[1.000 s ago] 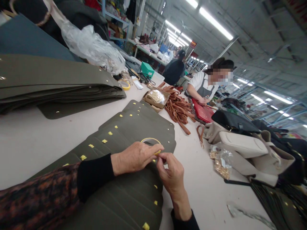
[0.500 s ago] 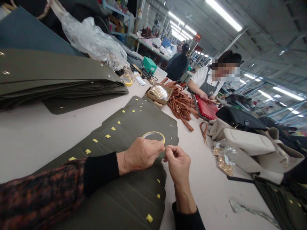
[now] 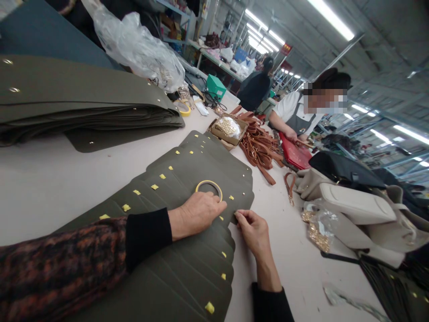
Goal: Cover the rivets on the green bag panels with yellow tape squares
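Overlapping dark olive panels [image 3: 181, 268] are fanned across the pale table, with small yellow tape pieces [image 3: 154, 187] stuck along them. Closed around a roll of yellow tape [image 3: 209, 182], my left hand [image 3: 201, 212] rests over the middle of the panels. The ring of the roll stands out beyond its fingers. My right hand [image 3: 254, 230] is at the right edge of the panels, thumb and forefinger pinched together at a panel's edge. What lies between those fingertips is too small to make out.
Folded olive panels [image 3: 83, 94] are stacked at left. Behind lie a box of gold hardware [image 3: 228, 127], brown straps [image 3: 261, 147] and another yellow tape roll [image 3: 182, 107]. Pale bags [image 3: 355, 201] lie at right. A person [image 3: 295, 112] handles a red item [image 3: 295, 152] across the table.
My hands have moved apart; my left hand shifted slightly left with the roll, my right hand slightly right and down. Another yellow piece now shows on the panels near the roll.
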